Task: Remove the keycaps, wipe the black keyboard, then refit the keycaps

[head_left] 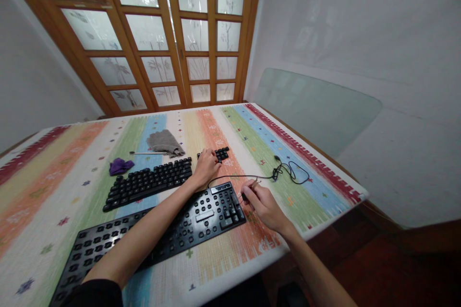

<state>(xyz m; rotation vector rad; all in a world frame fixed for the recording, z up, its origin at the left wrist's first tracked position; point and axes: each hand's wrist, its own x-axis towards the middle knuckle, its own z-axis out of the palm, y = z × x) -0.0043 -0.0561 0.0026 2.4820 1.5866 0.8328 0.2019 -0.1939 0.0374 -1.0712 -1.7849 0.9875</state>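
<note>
A black keyboard base (180,235) lies along the near side of the table, most of its keys bare and several keycaps fitted at its right end. My left hand (207,167) reaches across it to a small group of loose black keycaps (222,154). Its fingers are curled down among them, and what they grip is hidden. Just off the base's right end, my right hand (262,202) is closed in a pinch on a small black keycap (245,197). A thin brownish stick-like piece (256,183) shows by its fingers. Behind the base, more keycaps (153,178) stand in rows.
A grey cloth (164,142), a thin brush (147,153) and a purple cloth (121,166) lie beyond the keycaps. The keyboard's black cable (288,170) is bundled at the right. A striped cloth covers the table (317,196); its right edge is near my right forearm.
</note>
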